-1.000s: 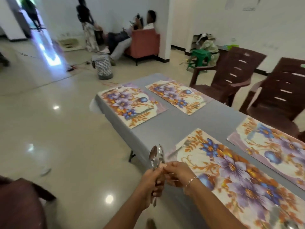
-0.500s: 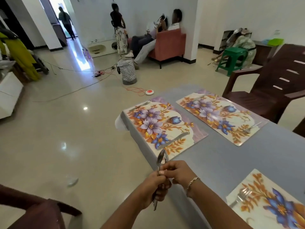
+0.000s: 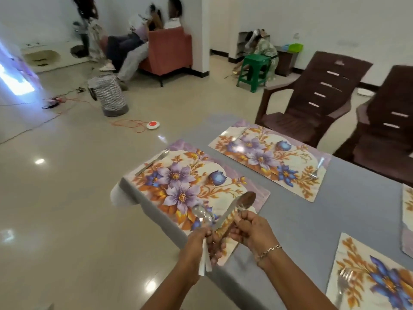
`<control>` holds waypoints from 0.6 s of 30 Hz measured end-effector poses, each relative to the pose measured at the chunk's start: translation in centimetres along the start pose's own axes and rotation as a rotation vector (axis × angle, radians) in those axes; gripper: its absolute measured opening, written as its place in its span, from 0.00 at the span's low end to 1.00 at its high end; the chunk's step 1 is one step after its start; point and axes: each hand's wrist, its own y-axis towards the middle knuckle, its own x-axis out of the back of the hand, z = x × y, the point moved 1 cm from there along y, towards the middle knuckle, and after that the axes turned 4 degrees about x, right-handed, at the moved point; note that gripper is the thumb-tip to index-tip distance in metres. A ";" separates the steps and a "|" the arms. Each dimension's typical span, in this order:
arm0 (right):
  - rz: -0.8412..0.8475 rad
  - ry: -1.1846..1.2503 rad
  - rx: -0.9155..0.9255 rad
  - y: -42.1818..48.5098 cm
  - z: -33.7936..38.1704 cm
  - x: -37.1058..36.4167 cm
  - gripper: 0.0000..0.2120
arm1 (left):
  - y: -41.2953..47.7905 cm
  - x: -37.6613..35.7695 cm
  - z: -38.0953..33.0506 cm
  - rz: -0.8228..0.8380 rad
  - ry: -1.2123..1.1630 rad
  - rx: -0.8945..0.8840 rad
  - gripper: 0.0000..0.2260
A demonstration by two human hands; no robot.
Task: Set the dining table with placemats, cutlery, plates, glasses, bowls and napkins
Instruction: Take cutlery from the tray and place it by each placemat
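Both hands are holding spoons just above the nearest placemat.

The left hand (image 3: 197, 241) is gripping a bundle of spoons (image 3: 203, 215), too blurred to count, bowls upward. The right hand (image 3: 251, 229) is pinching 1 single spoon (image 3: 247, 200), bowl pointing away. The hands are sitting close together, nearly touching. 4 placemats (image 3: 178, 175) are lying on the grey counter (image 3: 324, 220): 1 beneath the hands, 1 beyond them, 2 to their right. 3 forks (image 3: 154, 161) are resting on 3 of these. 2 brown chairs (image 3: 312, 108) are standing beyond the right hand.
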 end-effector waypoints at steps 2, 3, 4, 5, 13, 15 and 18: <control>-0.145 0.047 0.019 1.3 0.6 0.1 0.06 | 1.7 0.7 -1.2 0.031 0.056 0.002 0.13; -0.204 0.054 0.023 1.9 0.8 0.2 0.05 | 2.5 1.1 -1.7 0.047 0.075 0.009 0.13; -0.249 0.044 0.018 2.3 0.8 0.4 0.05 | 3.4 1.6 -2.1 0.056 0.103 0.022 0.14; -0.284 0.020 0.001 2.8 0.6 0.6 0.05 | 4.0 1.9 -2.6 0.068 0.126 0.040 0.15; -0.438 -0.120 -0.235 5.3 -3.6 0.2 0.10 | 6.0 2.9 -4.3 0.182 0.255 0.098 0.14; -0.465 -0.149 -0.235 5.7 -4.2 -0.2 0.10 | 6.2 3.3 -4.4 0.203 0.266 0.114 0.13; -0.528 -0.208 -0.232 6.2 -4.7 -0.9 0.10 | 6.7 3.9 -4.8 0.209 0.308 0.113 0.13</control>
